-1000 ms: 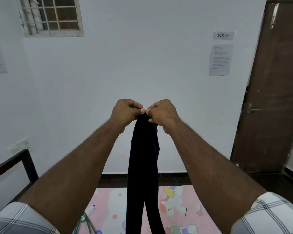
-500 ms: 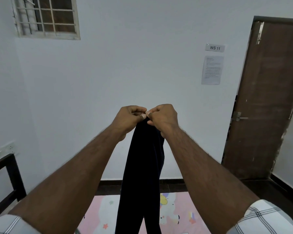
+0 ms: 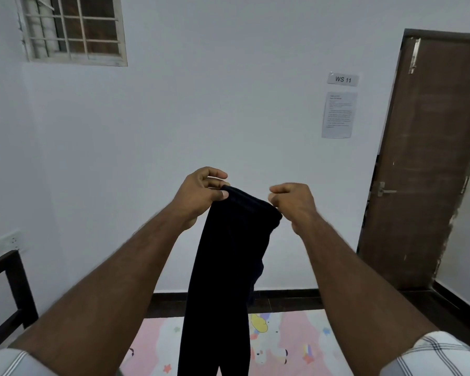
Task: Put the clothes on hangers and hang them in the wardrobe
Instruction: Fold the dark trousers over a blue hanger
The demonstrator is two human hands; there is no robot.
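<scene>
A pair of dark trousers (image 3: 223, 267) hangs straight down in front of me, held up by its top edge at chest height. My left hand (image 3: 201, 194) pinches the left corner of that edge between thumb and fingers. My right hand (image 3: 293, 203) pinches the right corner with curled fingers. The top edge is stretched between the two hands and slopes down to the right. The lower legs of the trousers run out of the frame at the bottom. No hanger and no wardrobe are in view.
A bed with a pink cartoon-print sheet (image 3: 296, 340) lies below the trousers. A dark bed frame (image 3: 8, 289) stands at the left. A brown door (image 3: 429, 164) is shut at the right, with a paper notice (image 3: 338, 114) on the white wall. A barred window (image 3: 73, 28) is at the top left.
My hands were together at the top of the trousers. They have moved apart, and the top edge is now spread out between them. The view has tilted up slightly.
</scene>
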